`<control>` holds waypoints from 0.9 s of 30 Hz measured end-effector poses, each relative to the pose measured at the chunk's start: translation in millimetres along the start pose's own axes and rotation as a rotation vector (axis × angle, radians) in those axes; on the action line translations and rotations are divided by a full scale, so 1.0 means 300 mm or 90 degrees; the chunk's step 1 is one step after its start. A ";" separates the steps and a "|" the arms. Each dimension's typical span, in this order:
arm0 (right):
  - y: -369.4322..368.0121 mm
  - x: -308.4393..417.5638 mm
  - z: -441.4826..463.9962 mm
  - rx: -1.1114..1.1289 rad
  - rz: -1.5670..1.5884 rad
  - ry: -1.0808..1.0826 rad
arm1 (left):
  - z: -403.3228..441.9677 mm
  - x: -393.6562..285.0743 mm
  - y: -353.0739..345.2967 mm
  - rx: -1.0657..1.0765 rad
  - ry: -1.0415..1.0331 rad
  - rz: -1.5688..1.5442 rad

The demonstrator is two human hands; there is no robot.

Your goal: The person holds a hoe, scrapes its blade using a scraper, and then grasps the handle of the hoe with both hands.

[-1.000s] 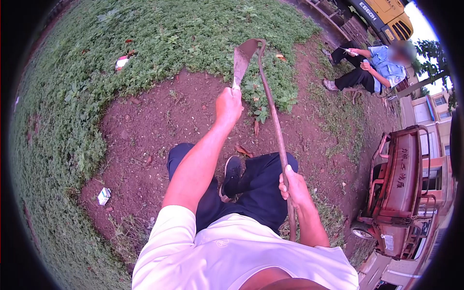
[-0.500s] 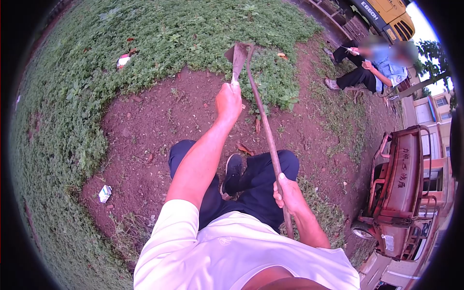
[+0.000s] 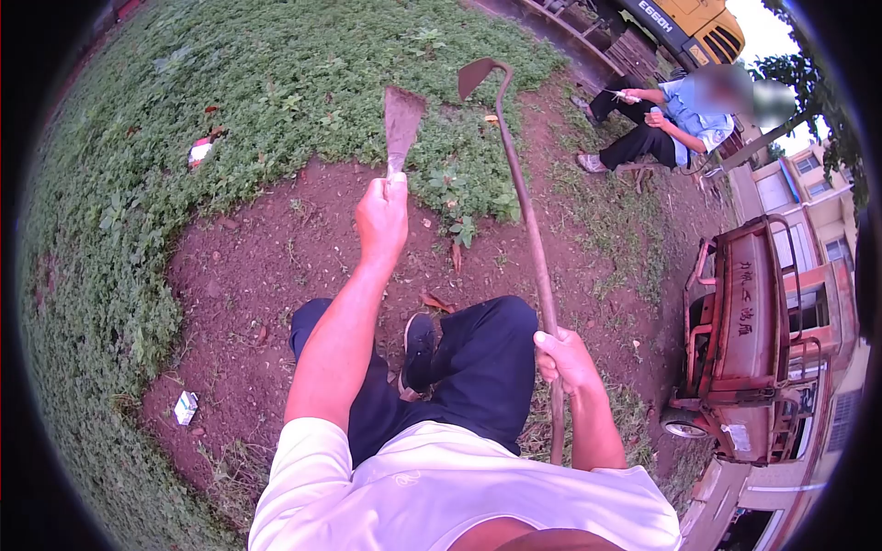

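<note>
My left hand (image 3: 382, 220) is closed around the handle of a scraper (image 3: 402, 122) with a flat, flared metal blade. The blade points away from me, above the edge of the green plants. In my right hand (image 3: 568, 359) is the long wooden shaft of a hoe (image 3: 525, 197), gripped near its lower end. The hoe's curved neck and metal head (image 3: 477, 75) reach up over the plants, to the right of the scraper. A visible gap separates the two tools. My knees are bent over bare brown soil (image 3: 248, 257).
Low green plants (image 3: 101, 230) cover the left and far ground. A small white box (image 3: 186, 408) and a red-and-white wrapper (image 3: 199, 151) lie there. At right, a person (image 3: 684, 115) sits near a yellow excavator (image 3: 698, 28); a rusty red three-wheeled cart (image 3: 749, 317) stands closer.
The scraper has come away from the hoe's head and moved left. The hoe head now stands apart to its right, tilted differently. The view has shifted slightly to the right.
</note>
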State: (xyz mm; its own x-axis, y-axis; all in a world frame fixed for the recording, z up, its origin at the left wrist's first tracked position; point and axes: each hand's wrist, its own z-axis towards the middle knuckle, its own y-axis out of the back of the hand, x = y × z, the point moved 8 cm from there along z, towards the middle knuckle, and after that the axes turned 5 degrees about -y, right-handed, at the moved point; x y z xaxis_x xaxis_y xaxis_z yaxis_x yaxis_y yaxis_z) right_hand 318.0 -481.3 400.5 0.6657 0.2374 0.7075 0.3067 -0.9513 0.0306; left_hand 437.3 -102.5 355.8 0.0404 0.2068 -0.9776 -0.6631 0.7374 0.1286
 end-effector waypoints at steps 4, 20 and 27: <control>0.166 0.044 -0.023 0.094 0.086 0.099 | 0.000 -0.047 0.015 0.032 0.002 -0.026; 0.451 -0.137 0.185 -0.420 -0.244 0.128 | -0.035 -0.158 -0.015 0.156 -0.154 -0.026; 0.492 -0.152 0.203 -0.412 -0.257 0.119 | -0.003 -0.179 0.028 0.243 -0.174 0.049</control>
State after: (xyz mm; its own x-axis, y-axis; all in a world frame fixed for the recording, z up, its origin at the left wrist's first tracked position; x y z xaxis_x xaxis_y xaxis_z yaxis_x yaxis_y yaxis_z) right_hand 374.5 -620.6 329.8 0.4442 0.6066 0.6593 0.0052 -0.7377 0.6751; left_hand 428.9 -107.9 409.1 0.2315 0.3942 -0.8894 -0.3513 0.8864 0.3015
